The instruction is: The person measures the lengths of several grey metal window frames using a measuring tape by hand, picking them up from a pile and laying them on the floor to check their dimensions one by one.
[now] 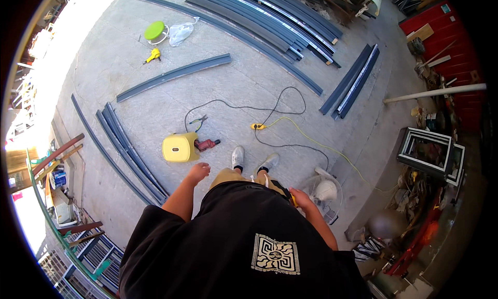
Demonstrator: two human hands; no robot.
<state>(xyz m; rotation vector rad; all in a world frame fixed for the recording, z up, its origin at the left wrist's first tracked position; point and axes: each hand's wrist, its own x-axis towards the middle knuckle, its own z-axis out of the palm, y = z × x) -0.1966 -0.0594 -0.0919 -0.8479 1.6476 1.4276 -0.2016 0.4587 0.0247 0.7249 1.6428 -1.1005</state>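
My left hand [198, 172] hangs beside my hip with loosely bent fingers and nothing visible in it. My right hand [302, 199] is closed at my right hip around a yellow-and-black tool [293, 200], mostly hidden by the hand and my shirt. Ahead of my left hand stands a small yellow stool [179, 147] with a hole in its top. A dark red power tool [208, 144] lies against its right side. Just beyond lie pliers [198, 122] with dark and greenish handles. A yellow socket block [258, 126] joins cords on the floor before my feet.
Long grey metal profiles lie at the far side [244, 26], to the left [127, 153] and right [351, 81]; one piece [174, 77] lies mid-floor. Beyond are a green stool [154, 30] and yellow power tool [152, 55]. A fan [326, 190] is near my right hand.
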